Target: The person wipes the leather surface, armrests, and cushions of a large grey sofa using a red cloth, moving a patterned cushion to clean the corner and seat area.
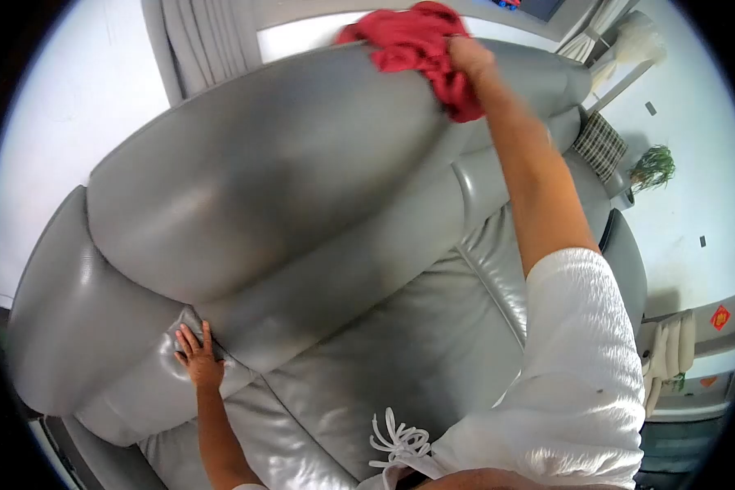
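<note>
A grey leather sofa (302, 188) fills most of the head view, its tall backrest curving across the middle. My right hand (470, 57) is closed on a crumpled red cloth (408, 37) at the top edge of the backrest. Part of the cloth drapes over that edge, and another part hangs down the front beside my wrist. At the lower left, my left hand (198, 355) lies flat on the sofa's leather near a seam, fingers spread, with nothing in it.
Grey curtains (208, 41) hang behind the sofa at the upper left. On the right are a checked cushion (601, 144) and a green potted plant (653, 167). White drawstrings (398, 439) dangle from my clothing at the bottom.
</note>
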Tool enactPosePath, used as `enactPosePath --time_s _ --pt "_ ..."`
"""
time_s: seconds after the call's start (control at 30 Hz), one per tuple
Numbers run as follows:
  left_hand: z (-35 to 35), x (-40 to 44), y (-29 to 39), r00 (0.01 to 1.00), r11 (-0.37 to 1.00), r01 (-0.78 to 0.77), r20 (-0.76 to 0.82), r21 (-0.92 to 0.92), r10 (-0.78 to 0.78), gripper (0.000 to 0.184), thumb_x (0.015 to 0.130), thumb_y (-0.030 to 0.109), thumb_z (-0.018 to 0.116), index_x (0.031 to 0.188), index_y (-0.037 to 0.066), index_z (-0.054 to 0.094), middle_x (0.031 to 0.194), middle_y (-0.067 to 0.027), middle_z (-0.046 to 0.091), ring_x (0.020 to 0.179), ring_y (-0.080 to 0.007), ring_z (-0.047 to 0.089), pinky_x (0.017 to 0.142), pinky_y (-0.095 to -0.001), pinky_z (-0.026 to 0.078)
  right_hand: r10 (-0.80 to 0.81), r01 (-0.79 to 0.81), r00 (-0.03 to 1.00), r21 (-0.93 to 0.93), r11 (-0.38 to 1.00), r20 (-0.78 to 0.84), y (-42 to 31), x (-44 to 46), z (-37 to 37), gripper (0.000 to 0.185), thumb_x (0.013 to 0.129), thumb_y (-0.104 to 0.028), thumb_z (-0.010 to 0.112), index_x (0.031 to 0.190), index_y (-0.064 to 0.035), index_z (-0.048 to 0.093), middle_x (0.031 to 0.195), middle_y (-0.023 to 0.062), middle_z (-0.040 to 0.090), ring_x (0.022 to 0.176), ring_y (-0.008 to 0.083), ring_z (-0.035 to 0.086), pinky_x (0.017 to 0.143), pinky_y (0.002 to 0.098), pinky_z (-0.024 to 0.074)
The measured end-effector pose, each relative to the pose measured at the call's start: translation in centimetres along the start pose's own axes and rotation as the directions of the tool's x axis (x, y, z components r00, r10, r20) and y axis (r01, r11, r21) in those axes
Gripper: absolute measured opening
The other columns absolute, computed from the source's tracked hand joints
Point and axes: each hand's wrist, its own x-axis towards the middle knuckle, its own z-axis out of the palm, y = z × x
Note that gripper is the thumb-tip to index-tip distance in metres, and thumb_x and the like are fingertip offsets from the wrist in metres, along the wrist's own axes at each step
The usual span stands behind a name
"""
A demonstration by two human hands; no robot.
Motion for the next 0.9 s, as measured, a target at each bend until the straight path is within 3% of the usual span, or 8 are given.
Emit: enactPosePath --time_s 0.1,0.27,0.33,0.37,0.43,0.5,0.67,0.9 --pt "-0.3 -0.1 -0.4 0.999 1.0 -0.014 -0.046 0.012 0.015 0.113 0.063 0.026 0.083 0.147 0.031 0.007 0.152 -0.0174 -0.005 0.141 -0.0356 -0.002 0.107 -0.0589 0.021 0.232 -0.241 0.971 0.266 0.933 0.064 10.7 4.7 6.2 0.048 0.089 -0.032 0.035 0.126 -0.0079 0.053 0.132 0.0156 0.05 0.122 0.0319 0.048 0.099 0.0437 0.0379" --pt "0.5 1.0 1.1 0.999 1.0 -0.013 -0.046 0.022 0.014 0.11 0.063 0.021 0.082 0.146 0.031 0.01 0.152 -0.0181 -0.003 0.14 -0.0377 0.001 0.106 -0.0594 0.022 -0.106 0.144 0.908 0.065 0.987 -0.405 16.9 -3.9 16.1 0.051 0.08 -0.03 0.059 0.128 -0.0157 0.046 0.124 0.0194 0.051 0.11 0.0384 0.052 0.085 0.0446 0.0474" --pt "0.9 0.8 1.3 0.998 1.0 -0.022 -0.065 0.014 0.023 0.111 0.064 0.022 0.082 0.146 0.031 0.009 0.152 -0.0184 -0.003 0.14 -0.0384 0.001 0.106 -0.0602 0.022 -0.261 0.377 0.874 0.235 0.896 -0.409 17.7 -6.7 21.6 0.057 0.081 -0.017 0.059 0.132 -0.0042 0.039 0.133 0.0213 0.043 0.123 0.0384 0.04 0.101 0.0418 0.0347" --pt "0.9 0.9 1.4 0.997 1.0 -0.023 -0.078 0.01 0.024 0.111 0.064 0.022 0.082 0.147 0.031 0.009 0.152 -0.0186 -0.003 0.14 -0.0388 0.001 0.106 -0.0606 0.022 -0.219 0.564 0.738 0.406 0.719 -0.638 13.7 -9.6 21.8 0.056 0.084 -0.015 0.056 0.134 -0.0019 0.037 0.134 0.0225 0.042 0.125 0.0397 0.037 0.104 0.0416 0.029" --pt "-0.7 0.5 2.3 1.0 1.0 -0.013 -0.018 0.006 0.013 0.108 0.066 0.021 0.08 0.147 0.031 0.009 0.152 -0.0189 -0.002 0.14 -0.0392 0.001 0.105 -0.0622 0.02 -0.11 0.432 0.846 0.549 0.716 -0.522 7.5 -16.1 20.0 0.05 0.086 -0.013 0.052 0.132 -0.0003 0.039 0.133 0.0229 0.043 0.126 0.0399 0.036 0.104 0.0423 0.0281" --pt "0.5 0.6 1.6 1.0 0.999 -0.011 -0.019 0.035 0.011 0.106 0.068 0.021 0.079 0.147 0.032 0.008 0.152 -0.0195 -0.002 0.14 -0.0391 0.001 0.105 -0.0628 0.02 0.039 0.455 0.726 0.522 0.721 -0.687 -1.4 -21.9 18.3 0.034 0.078 -0.013 0.062 0.11 -0.0011 0.057 0.106 0.02 0.059 0.1 0.0392 0.053 0.089 0.0435 0.0409" --pt "2.9 0.9 0.3 0.987 0.997 -0.045 -0.152 0.069 0.055 0.11 0.064 0.025 0.081 0.147 0.032 0.009 0.151 -0.0214 -0.001 0.14 -0.0396 0.001 0.102 -0.0654 0.021 -0.037 0.483 0.82 0.657 0.579 -0.571 -16.9 -29.0 10.2 0.018 0.072 -0.009 0.063 0.088 -0.0011 0.062 0.094 0.0191 0.062 0.09 0.0396 0.055 0.081 0.0429 0.0426" --pt "2.0 0.5 -0.2 0.993 0.998 -0.055 -0.104 0.016 0.056 0.086 0.082 0.004 0.057 0.146 0.035 0.01 0.152 -0.0195 0.003 0.141 -0.0386 0.003 0.104 -0.0643 0.019 -0.386 0.706 0.559 0.177 0.686 -0.734 -37.7 -33.4 -1.1 0.036 0.059 -0.016 0.065 0.094 -0.0211 0.069 0.118 0.0064 0.053 0.118 0.035 0.04 0.068 0.0472 0.0368"
